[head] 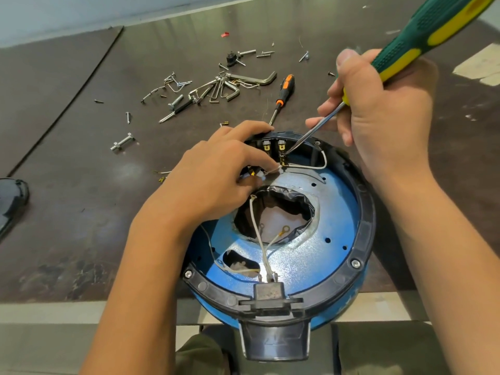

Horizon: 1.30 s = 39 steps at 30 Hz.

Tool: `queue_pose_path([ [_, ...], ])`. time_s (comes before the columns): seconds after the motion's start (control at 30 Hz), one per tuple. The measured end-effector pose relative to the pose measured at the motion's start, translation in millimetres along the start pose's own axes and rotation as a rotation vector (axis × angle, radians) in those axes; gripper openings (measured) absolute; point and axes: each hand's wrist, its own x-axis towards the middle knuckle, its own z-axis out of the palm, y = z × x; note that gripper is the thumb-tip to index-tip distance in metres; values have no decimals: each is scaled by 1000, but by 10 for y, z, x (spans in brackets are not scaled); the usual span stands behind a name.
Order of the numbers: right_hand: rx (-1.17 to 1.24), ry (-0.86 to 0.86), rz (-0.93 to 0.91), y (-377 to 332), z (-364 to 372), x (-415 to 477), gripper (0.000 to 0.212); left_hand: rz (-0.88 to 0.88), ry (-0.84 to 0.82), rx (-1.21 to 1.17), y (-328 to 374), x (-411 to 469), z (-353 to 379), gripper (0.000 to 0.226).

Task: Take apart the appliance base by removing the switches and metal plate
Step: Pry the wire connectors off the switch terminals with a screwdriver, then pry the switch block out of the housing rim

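Blue sheet metal forms the metal plate (338, 266) inside the appliance base (364, 234), which lies upside down at the near edge of the dark tabletop (81, 158), its black rim overhanging toward the person. Two switches (273, 148) sit upright against the far inner wall of the rim. The left hand (216, 171) lies curled over that far rim, index finger hooked on the edge. Its thumb and fingertips appear to pinch a white wire (303, 167) just below the switches, though the grip is partly hidden. The right hand (378, 104) grips a green-and-yellow screwdriver (433, 31), slanted down with its tip at the right switch's terminals. More white leads (259, 239) run from the plate's centre opening to a black connector block (269, 292). Beyond the base lie an orange-and-black screwdriver (284, 93), hex keys (224, 87) and scattered screws (128, 117).
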Motion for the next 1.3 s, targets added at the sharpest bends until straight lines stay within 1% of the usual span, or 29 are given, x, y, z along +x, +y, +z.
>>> queue_pose_path([
  [0.1,-14,-4,5,-26,11,-2,32,3,-3,-12,10,-5,3,26],
  [0.4,-77,10,17,-39,48,26,33,-8,2,-21,13,-1,-4,30],
  [0.53,-56,34,41,-4,45,60,33,-18,9,-37,15,-8,2,29],
  [0.6,-43,10,69,26,39,63,35,-27,9,-41,12,-5,9,29],
  [0.67,-41,-41,97,64,36,33,38,-36,11,-43,4,1,20,23],
  [0.77,-33,-97,14,82,9,-13,40,-51,26,-60,-18,5,33,13],
  [0.9,17,-63,-11,78,-108,0,39,-71,39,-121,-17,1,35,7],
  [1.0,64,-22,-16,80,-170,16,37,-70,93,-241,-9,-12,22,5],
  [1.13,162,6,-2,55,-170,65,34,-66,193,-376,14,-33,-24,11],
  [1.3,180,-38,-9,91,-118,65,37,-74,273,-418,29,-74,-91,12],
])
